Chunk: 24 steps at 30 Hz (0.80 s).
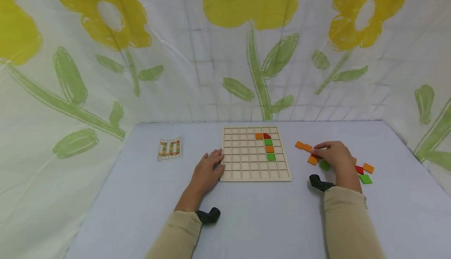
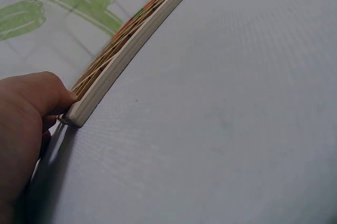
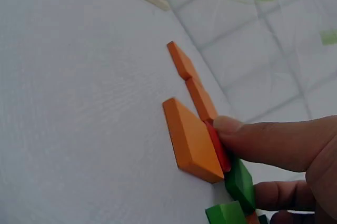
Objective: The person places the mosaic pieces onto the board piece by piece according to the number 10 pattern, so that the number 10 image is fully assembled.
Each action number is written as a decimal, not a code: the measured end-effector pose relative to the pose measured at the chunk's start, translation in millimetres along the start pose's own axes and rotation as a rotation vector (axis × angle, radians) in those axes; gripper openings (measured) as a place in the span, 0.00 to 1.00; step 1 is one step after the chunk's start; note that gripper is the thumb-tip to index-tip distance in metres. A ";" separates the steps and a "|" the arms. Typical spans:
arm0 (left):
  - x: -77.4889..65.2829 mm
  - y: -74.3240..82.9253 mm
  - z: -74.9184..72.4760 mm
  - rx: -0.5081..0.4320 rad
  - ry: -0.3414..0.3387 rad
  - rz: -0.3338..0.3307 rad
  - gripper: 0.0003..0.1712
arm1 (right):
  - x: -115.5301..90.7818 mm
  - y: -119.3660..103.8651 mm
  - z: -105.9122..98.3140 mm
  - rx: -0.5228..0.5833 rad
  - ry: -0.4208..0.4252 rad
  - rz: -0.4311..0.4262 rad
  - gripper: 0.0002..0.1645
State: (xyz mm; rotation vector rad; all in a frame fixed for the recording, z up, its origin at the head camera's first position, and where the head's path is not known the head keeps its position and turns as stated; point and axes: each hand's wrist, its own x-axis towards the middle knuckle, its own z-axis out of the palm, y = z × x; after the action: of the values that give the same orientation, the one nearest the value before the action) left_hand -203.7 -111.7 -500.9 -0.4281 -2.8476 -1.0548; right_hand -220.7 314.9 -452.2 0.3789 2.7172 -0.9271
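Yellow flowers [image 1: 225, 8] decorate the sheet [image 1: 183, 75] behind the table [image 1: 260, 220].

The surface [image 1: 260, 212] is flat, plain and pale, with a faint bluish-grey tint. A square wooden board [image 1: 239, 165], divided into a grid, lies flat on its far half. Left of it, well apart, lies a small printed card [image 1: 170, 149]. Right of it are loose tiles: two orange tiles [image 1: 299, 145] touching end to end, a nearer orange tile [image 1: 312, 160] with a red tile [image 3: 223, 159] just beside it, and a green tile [image 1: 324, 165]. Farther right, another red tile [image 1: 359, 170] lies near a second green tile [image 1: 365, 179] and more orange.
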 end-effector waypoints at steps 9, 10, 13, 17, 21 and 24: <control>0.4 1.0 0.1 -0.011 -0.015 -0.029 0.25 | -2.6 9.1 0.4 -0.062 -0.064 -0.103 0.37; 0.6 1.1 -0.6 -0.012 -0.016 -0.032 0.25 | -2.0 9.2 -0.3 -0.079 -0.068 -0.130 0.36; 1.0 0.9 -1.5 -0.008 -0.021 -0.036 0.25 | -0.8 9.0 -1.3 -0.111 -0.063 -0.184 0.32; 1.6 -0.6 -0.5 -0.005 -0.023 -0.035 0.25 | -0.3 7.7 -0.6 -0.122 -0.053 -0.204 0.27; 2.2 -1.7 2.1 -0.009 -0.023 -0.040 0.24 | -1.6 3.2 0.5 -0.117 -0.050 -0.184 0.27; 2.4 -2.7 1.9 -0.009 -0.027 -0.043 0.24 | -2.9 -4.7 2.7 -0.103 -0.064 -0.151 0.29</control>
State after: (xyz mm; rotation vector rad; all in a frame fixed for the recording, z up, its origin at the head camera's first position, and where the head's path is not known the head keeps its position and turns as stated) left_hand -206.7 -111.9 -503.7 -0.3857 -2.8892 -1.0775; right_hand -219.1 309.1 -450.7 0.1235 2.7510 -0.8167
